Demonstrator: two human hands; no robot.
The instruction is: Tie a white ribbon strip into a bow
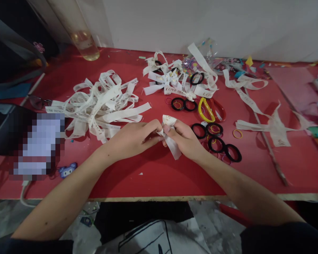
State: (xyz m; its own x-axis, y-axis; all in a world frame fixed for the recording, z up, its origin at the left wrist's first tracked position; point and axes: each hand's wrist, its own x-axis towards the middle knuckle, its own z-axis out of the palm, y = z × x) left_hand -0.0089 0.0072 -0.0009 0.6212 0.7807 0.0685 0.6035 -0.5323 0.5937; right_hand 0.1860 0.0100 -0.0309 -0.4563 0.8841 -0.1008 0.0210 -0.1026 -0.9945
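Pinched a bunched ribbon (pixel 170 121) in left hand (pixel 134 137) and right hand (pixel 187 139), apparently half-shaped, with bows (pixel 164 80) lying beyond and a loose heap (pixel 103 102) seemingly unworked.

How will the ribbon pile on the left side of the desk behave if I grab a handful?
The ribbon pile would probably be floppy, since its strips bend into loose loops. It is likely light for its bulk, as the strips look thin with gaps between them. Lifting a few might drag others along, because they cross and overlap.
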